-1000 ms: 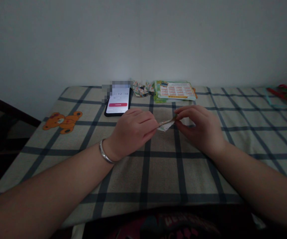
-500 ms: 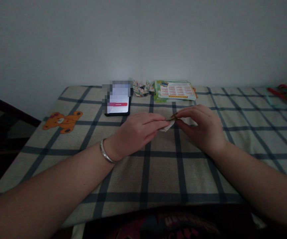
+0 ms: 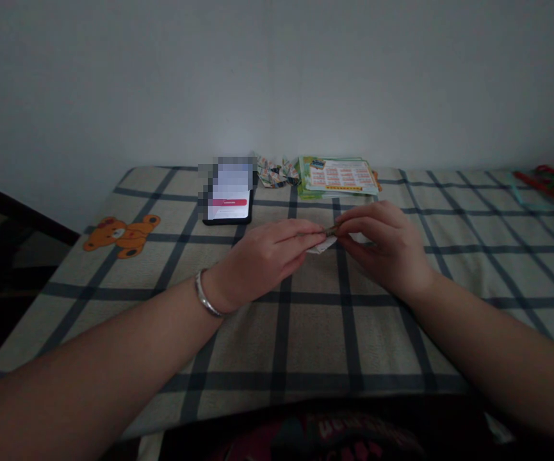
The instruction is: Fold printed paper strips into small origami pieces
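Observation:
Between my hands, just above or on the checked cloth, is a small folded piece of paper (image 3: 322, 246), white below with a darker greenish-brown upper edge. My left hand (image 3: 277, 255), with a silver bangle at the wrist, is closed on its left part, fingers pressed over it. My right hand (image 3: 385, 246) pinches the right end between thumb and fingertips. Most of the paper lies hidden under the fingers, so its folded shape is unclear.
A lit phone (image 3: 229, 192) leans at the back beside crumpled or folded printed papers (image 3: 277, 173). Right of those lies a stack of printed calendar cards (image 3: 339, 176). An orange bear cutout (image 3: 122, 235) is at left; red and green items (image 3: 553, 189) lie far right. The wall (image 3: 267, 77) stands behind.
My right fingertips have shifted slightly on the paper, and more of its darker upper edge shows between the hands. Both hands otherwise keep nearly the same place.

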`<state>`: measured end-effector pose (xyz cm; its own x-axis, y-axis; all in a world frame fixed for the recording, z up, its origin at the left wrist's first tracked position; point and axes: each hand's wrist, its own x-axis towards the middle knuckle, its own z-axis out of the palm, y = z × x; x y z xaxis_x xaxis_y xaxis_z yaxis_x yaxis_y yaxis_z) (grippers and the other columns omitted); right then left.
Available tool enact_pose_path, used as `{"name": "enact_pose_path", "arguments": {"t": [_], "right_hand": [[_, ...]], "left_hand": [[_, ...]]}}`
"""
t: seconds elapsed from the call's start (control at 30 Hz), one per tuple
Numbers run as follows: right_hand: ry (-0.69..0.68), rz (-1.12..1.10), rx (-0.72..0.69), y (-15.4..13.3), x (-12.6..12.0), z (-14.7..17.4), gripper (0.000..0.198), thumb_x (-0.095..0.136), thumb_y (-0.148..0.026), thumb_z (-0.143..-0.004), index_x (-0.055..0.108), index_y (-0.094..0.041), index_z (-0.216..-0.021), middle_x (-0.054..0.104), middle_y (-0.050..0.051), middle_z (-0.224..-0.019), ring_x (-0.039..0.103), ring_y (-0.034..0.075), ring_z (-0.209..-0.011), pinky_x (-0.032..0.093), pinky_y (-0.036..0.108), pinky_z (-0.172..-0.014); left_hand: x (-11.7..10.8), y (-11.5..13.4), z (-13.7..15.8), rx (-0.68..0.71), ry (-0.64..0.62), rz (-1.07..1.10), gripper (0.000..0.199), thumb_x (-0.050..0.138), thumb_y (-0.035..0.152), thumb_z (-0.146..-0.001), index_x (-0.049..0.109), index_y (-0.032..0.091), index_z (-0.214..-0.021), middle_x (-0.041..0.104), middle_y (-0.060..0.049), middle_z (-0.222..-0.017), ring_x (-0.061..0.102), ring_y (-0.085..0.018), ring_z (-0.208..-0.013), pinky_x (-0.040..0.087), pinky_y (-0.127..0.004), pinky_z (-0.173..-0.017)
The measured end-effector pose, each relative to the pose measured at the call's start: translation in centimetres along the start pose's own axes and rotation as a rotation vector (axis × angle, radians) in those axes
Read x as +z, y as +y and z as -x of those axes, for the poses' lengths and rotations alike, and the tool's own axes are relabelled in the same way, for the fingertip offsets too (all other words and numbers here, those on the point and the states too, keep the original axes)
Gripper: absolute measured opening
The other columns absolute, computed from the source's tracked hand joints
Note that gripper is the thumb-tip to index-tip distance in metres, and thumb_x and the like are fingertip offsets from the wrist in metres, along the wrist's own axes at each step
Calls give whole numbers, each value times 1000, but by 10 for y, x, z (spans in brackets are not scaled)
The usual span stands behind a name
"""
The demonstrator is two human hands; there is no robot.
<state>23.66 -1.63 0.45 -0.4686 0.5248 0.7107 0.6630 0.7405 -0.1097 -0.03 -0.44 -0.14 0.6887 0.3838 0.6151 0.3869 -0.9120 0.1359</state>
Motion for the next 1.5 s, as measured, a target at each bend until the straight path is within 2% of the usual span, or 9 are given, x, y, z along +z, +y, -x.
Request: {"name": "enact_pose_path", "arguments": {"t": [0.2, 0.33, 0.47, 0.63, 0.83, 0.93, 1.03, 1.17, 1.5], "right_hand": [[-21, 29, 0, 2, 1, 0, 6, 64, -17, -86, 64, -21, -91, 71, 9, -104, 63, 23, -96, 51, 39, -83], [-24, -6, 45, 1, 0, 0, 5, 65, -17, -85, 62, -20, -88, 71, 8, -95, 64, 22, -90, 51, 38, -80], [-14, -55, 183, -1, 3, 3, 11, 67, -17, -82, 57, -22, -82, 69, 3, -84, 64, 20, -82, 51, 36, -74], [1, -120, 350, -3, 7, 7, 20, 71, -22, -78, 57, -22, -93, 67, 1, -84, 64, 17, -72, 50, 30, -63], [-123, -119, 148, -4, 6, 3, 12, 65, -19, -85, 68, -21, -96, 67, 5, -90, 64, 19, -83, 50, 32, -71], [-125, -113, 139, -6, 5, 2, 9, 64, -22, -87, 69, -20, -93, 67, 6, -88, 63, 19, -82, 50, 31, -70], [-146, -115, 158, -8, 4, 1, 7, 64, -23, -87, 69, -18, -88, 68, 6, -85, 63, 19, -80, 49, 31, -69], [-174, -130, 245, -6, 1, 0, 6, 65, -22, -86, 69, -18, -85, 67, 2, -77, 61, 15, -70, 45, 27, -60], [-190, -181, 436, 1, -1, 0, 8, 65, -26, -84, 72, -22, -82, 69, 1, -72, 61, 16, -64, 45, 28, -57]], "left_hand": [[1, -1, 0, 24, 5, 4, 31, 56, 7, -90, 61, 14, -121, 66, -8, -123, 62, -15, -114, 51, -30, -103], [1, -1, 0, 19, 19, 0, 30, 57, 8, -90, 62, 15, -119, 68, -6, -119, 63, -14, -112, 51, -28, -102], [1, -1, 0, -22, 36, -15, 23, 56, 11, -92, 62, 15, -114, 71, -3, -110, 66, -12, -105, 53, -25, -95], [2, -1, -1, -69, 48, -54, 21, 54, 15, -94, 61, 15, -114, 72, -4, -105, 68, -13, -99, 54, -24, -89], [3, 0, -1, -94, 43, -45, 28, 54, 17, -95, 57, 16, -122, 71, -5, -115, 68, -13, -103, 54, -25, -91], [4, 0, -1, -116, 27, -47, 25, 56, 19, -94, 60, 17, -118, 73, -3, -109, 69, -13, -96, 53, -24, -85], [4, -1, -1, -171, -14, -84, 14, 59, 25, -93, 66, 17, -103, 74, -1, -92, 69, -15, -82, 50, -25, -72], [-1, -1, -4, -298, -78, -122, 18, 61, 32, -92, 68, 17, -87, 69, 0, -77, 64, -15, -69, 41, -26, -61], [-4, -2, -6, -470, -127, -2, 15, 58, 29, -93, 67, 18, -88, 68, 1, -79, 60, -13, -70, 38, -25, -61]]}}
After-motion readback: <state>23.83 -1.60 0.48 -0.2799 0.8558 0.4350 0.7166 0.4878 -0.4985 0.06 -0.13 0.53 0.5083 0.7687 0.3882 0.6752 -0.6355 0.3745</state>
